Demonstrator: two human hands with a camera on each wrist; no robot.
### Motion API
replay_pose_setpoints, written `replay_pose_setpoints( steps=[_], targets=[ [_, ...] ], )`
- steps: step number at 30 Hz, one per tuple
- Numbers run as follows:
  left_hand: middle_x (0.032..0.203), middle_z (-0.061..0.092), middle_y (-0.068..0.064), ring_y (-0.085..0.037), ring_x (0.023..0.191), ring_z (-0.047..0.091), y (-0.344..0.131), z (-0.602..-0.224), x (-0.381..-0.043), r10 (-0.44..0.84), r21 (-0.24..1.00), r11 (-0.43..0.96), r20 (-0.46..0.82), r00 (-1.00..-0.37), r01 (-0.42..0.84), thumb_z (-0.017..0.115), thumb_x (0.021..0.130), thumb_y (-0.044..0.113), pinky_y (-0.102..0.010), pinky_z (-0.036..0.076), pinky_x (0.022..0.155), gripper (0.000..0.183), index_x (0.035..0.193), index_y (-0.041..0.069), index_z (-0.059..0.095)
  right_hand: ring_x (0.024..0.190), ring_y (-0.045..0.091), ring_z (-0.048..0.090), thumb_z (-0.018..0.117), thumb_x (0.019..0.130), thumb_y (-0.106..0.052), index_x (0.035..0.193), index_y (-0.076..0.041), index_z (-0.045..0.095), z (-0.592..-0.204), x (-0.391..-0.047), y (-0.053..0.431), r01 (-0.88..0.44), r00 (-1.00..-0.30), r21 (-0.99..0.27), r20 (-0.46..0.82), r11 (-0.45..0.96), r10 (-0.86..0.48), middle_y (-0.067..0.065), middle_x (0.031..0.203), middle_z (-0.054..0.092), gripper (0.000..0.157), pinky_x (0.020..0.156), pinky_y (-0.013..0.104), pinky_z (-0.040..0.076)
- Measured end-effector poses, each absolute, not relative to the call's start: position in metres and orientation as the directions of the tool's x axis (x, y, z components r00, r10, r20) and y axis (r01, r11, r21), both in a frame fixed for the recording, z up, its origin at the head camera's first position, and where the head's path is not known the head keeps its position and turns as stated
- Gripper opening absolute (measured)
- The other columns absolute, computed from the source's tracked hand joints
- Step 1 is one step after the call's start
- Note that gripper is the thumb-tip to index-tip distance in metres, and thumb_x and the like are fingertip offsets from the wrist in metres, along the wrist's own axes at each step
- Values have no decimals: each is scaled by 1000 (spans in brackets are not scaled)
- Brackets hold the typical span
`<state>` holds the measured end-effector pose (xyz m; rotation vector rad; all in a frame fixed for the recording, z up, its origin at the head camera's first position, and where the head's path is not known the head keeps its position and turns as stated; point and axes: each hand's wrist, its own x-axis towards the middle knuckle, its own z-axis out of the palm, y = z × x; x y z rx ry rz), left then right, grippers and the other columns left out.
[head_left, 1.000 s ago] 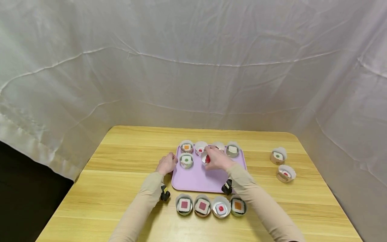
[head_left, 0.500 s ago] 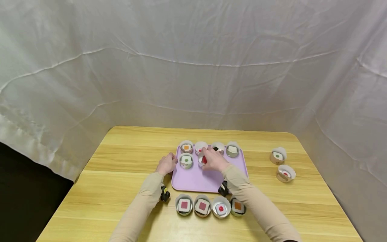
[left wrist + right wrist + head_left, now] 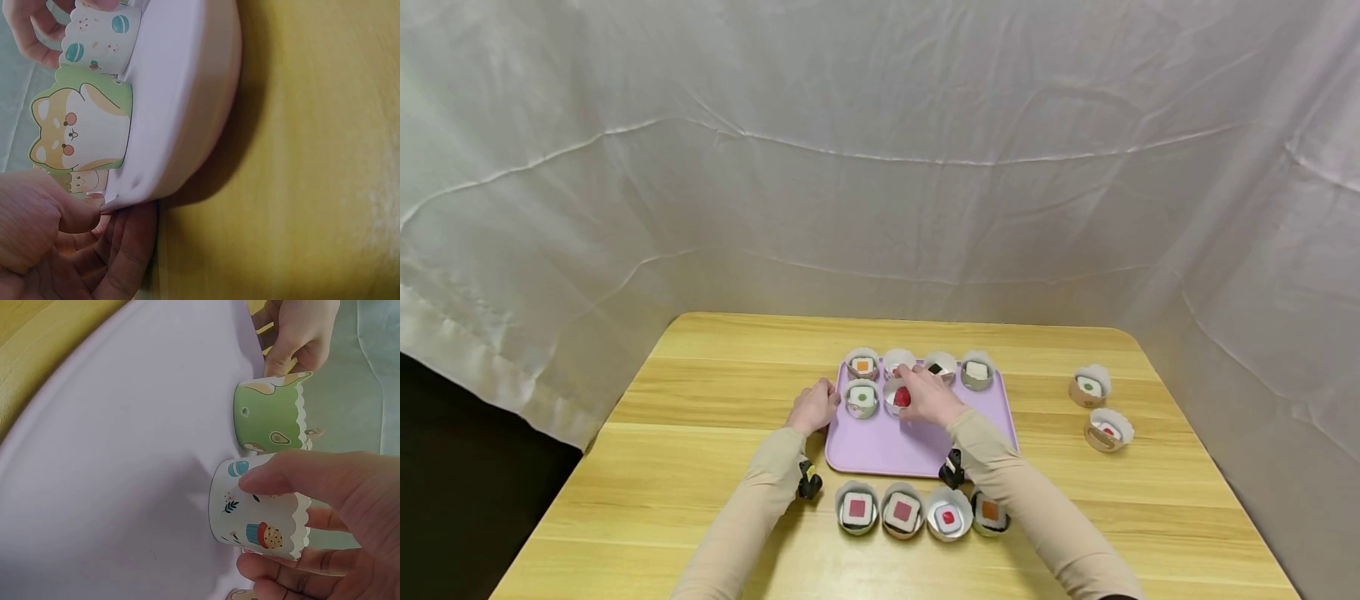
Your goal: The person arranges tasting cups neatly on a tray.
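My right hand grips a white paper baking cup printed with small cakes; something red is inside. Thumb and fingers lie on either side of its wall in the right wrist view. The cup is at the lilac tray, beside a green paper cup with a dog print. That green cup holds a white square piece with a green dot. At the tray's left edge, my left hand pinches the rim, thumb above and fingers below in the left wrist view.
Along the tray's far edge stands a row of several filled cups. Several more cups line up on the wooden table in front of the tray. Two cups stand at the right. A pale curtain surrounds the table.
My right hand has moved left with the white cup, bringing it beside the green cup. The black-centred piece behind it has come into view. My left hand stays on the tray rim.
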<state>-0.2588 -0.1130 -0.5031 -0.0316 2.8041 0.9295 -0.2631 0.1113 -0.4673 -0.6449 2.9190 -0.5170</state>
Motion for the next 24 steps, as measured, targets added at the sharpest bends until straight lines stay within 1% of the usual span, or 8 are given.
replay_pose_setpoints(
  steps=[9,20,24],
  targets=[
    [86,62,-12,-23,77,61,-113,-503,-259,33,582,809,-188,-982,-84,50,105,20,-29,47,61,16,102,6,56,117,43,61,87,71,-10,135,-1,53,-465,-262,111,-360,-911,-367,-60,858,-408,26,128,61,73,101,56,51],
    [87,62,-11,-24,78,61,-113,-504,-259,27,583,807,-187,-982,-89,50,105,20,-29,47,63,16,101,6,56,117,43,61,85,73,-11,134,-2,54,-466,-261,112,-358,-914,-377,-48,854,-404,26,128,61,69,100,54,52],
    [86,62,-11,-24,77,61,-113,-505,-259,29,584,807,-185,-982,-86,50,105,20,-29,47,62,16,101,6,56,119,43,60,85,73,-11,136,-2,54,-466,-261,112,-349,-915,-390,-53,852,-399,27,131,60,71,102,55,51]
  ],
)
